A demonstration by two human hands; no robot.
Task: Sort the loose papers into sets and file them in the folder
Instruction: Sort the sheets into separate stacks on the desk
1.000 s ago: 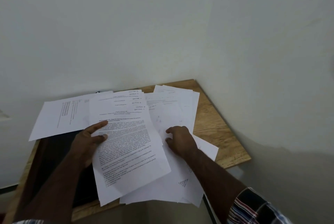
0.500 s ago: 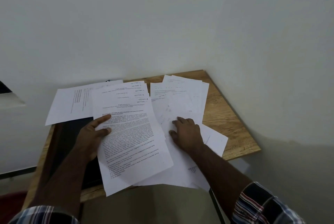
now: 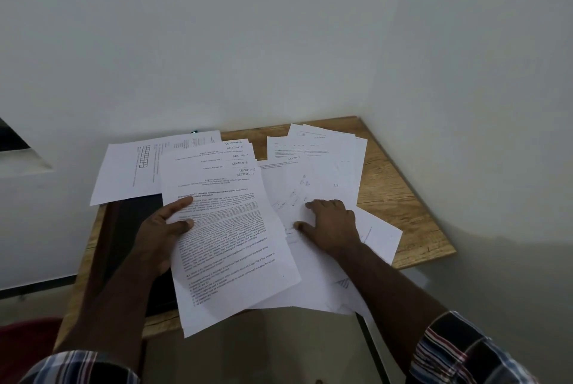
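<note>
Papers (image 3: 229,228) under left hand (image 3: 164,228), loose sheets (image 3: 310,172) under right hand (image 3: 333,222)

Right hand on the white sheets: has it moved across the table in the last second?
No. Against the wooden table's far corner, the right hand stays put on the loose white sheets; only its fingers have flattened.

I count two hands: my left hand (image 3: 161,230) and my right hand (image 3: 333,224). One desk (image 3: 403,197). One dark folder (image 3: 130,228). Six fanned sheets with handwritten section labels (image 3: 240,159), numbered one to six. One sideways sheet with a grid (image 3: 130,172). The right-hand pile (image 3: 325,166) overlaps too much to count.
</note>
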